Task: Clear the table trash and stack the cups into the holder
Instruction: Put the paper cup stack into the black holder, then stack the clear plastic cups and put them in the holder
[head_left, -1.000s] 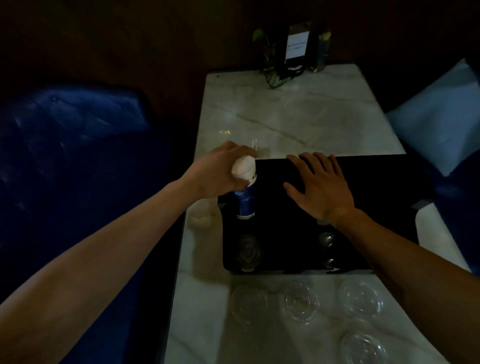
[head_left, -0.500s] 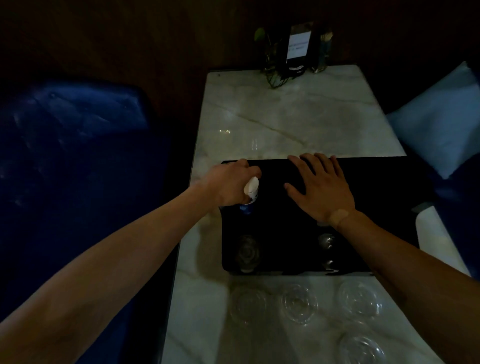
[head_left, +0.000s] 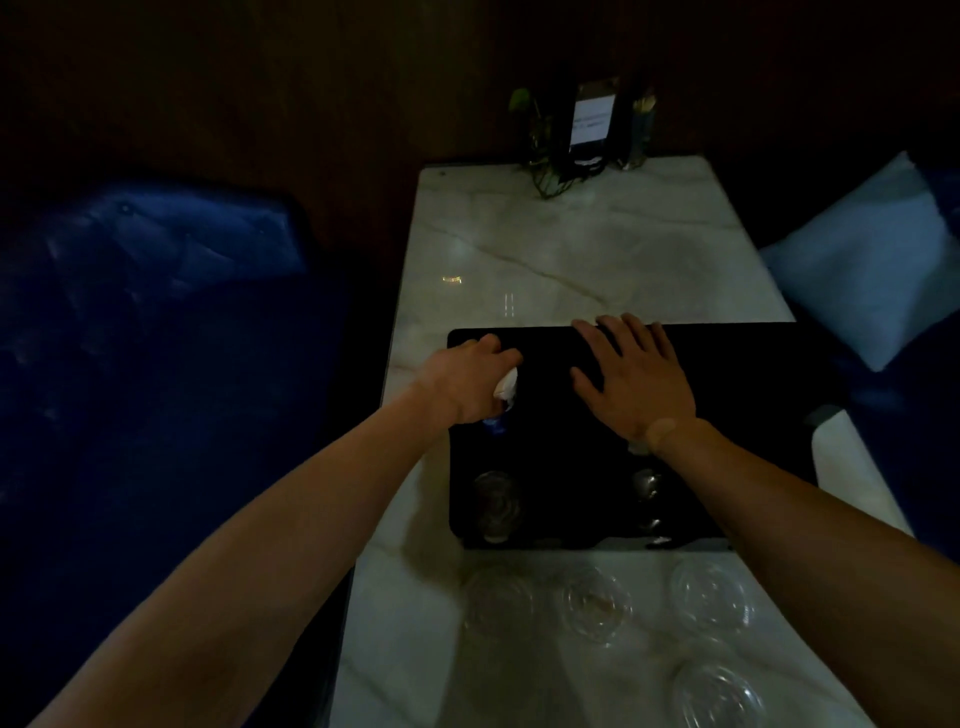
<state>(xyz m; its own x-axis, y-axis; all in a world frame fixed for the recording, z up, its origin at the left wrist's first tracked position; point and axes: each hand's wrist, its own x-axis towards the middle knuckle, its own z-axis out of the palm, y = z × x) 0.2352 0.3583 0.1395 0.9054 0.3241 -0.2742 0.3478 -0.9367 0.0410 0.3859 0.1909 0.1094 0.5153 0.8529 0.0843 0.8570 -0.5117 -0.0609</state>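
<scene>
Left hand (head_left: 470, 382) closed round white-topped blue cup (head_left: 505, 391), pushed into black rectangular holder (head_left: 748, 374) at its far-left corner.
Right hand (head_left: 636, 384) open, flat on holder top; clear plastic lids (head_left: 597, 603) along marble table (head_left: 571, 249) near edge.

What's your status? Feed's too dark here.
Left hand shut on cup, pressing it into the holder. Right hand open, flat on holder. Four lids on table.
</scene>
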